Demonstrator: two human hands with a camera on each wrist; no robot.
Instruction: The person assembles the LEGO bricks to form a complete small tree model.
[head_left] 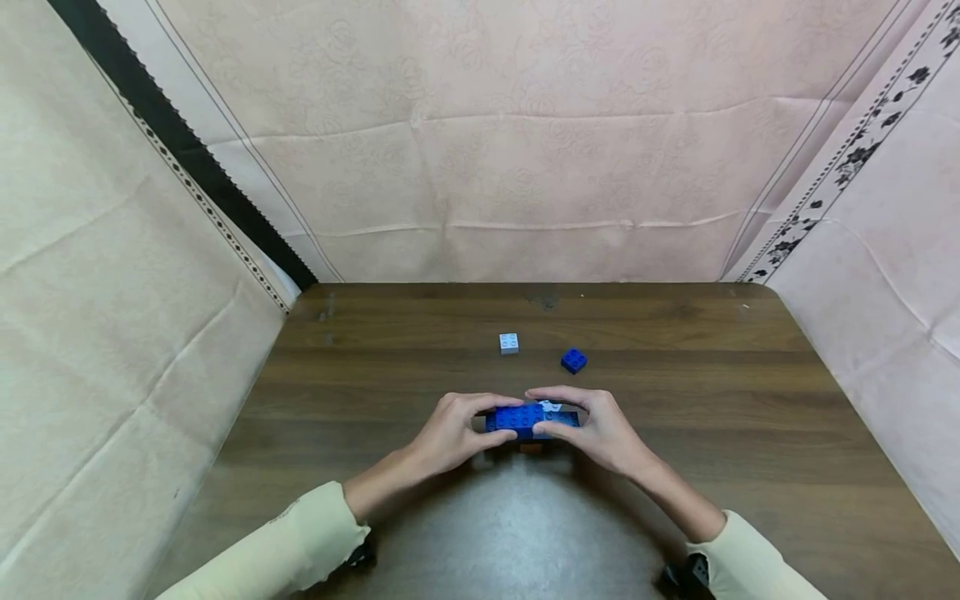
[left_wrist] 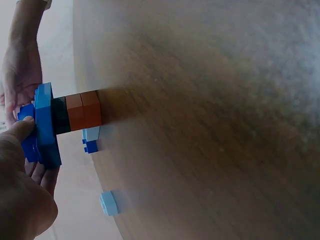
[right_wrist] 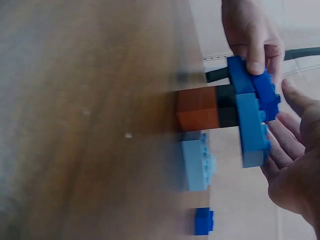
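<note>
The brick stack is standing on the table, apparently mostly built; two small bricks, pale near twelve o'clock and dark blue at one, are lying loose, perhaps remaining to be added. At nine o'clock the left hand is pinching the top brick; at three the right hand is curving around, its grip unclear. The right wrist view is revealing an orange base mostly hidden from the head view

the brick stack is blue, near-black and orange-brown (the cloth border black-flowered white).
</note>
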